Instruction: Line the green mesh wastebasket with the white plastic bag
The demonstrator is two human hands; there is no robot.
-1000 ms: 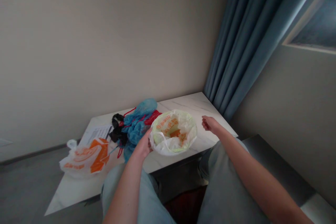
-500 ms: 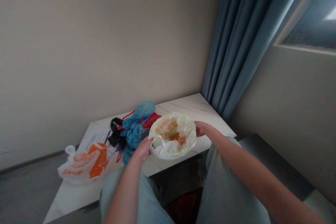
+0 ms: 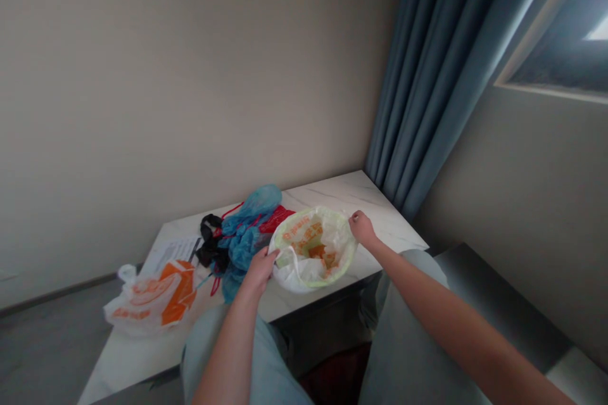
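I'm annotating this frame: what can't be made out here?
All in the head view:
Base of the lined container: hidden by its own wall.
Right hand: too small to tell whether it pinches the container.
Print on the paper: too small to read.
Framed panel: cut off by the right edge.

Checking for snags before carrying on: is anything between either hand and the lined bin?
Nothing visible: the left hand holds the lined bin on its left; the right hand is at its right rim. The blue bags lie leftward, not between.
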